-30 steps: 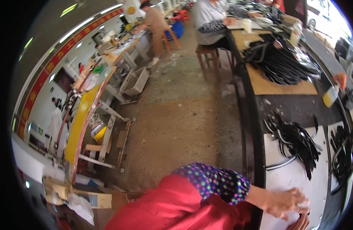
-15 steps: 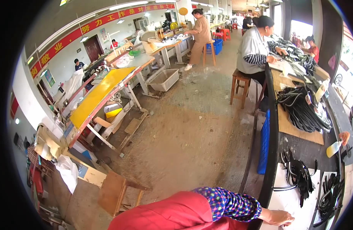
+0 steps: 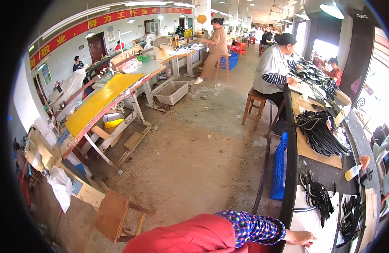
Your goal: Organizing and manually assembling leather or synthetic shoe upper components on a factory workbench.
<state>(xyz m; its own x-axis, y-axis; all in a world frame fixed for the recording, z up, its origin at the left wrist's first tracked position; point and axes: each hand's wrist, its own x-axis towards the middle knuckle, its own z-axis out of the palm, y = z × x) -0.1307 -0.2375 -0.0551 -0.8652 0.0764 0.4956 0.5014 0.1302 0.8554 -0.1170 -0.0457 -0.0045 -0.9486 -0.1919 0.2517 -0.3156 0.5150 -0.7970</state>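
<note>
From the lower edge my left arm, in a dark sleeve with coloured spots, reaches right to the bench. There my left hand [image 3: 303, 238] rests on a white sheet [image 3: 306, 220], its fingers bent and pressed together. Whatever is between them is too small or hidden to make out. Just beyond the hand, a bunch of black strips [image 3: 317, 196] lies on the same sheet. A second black bundle [image 3: 350, 217] lies to its right on another pale sheet. My right hand is out of view.
Along the dark bench [image 3: 314, 166] lie a large bundle of black strips [image 3: 323, 133] and a bottle of yellowish liquid [image 3: 353, 172]. A blue crate [image 3: 279, 170] stands beneath. A co-worker [image 3: 272, 71] sits farther along. At left are a wooden stool [image 3: 112, 216] and a yellow-topped table [image 3: 104, 101].
The view has turned a little, so most of the scene sits farther left in the picture. My left hand stays on the white sheet with its fingers bent.
</note>
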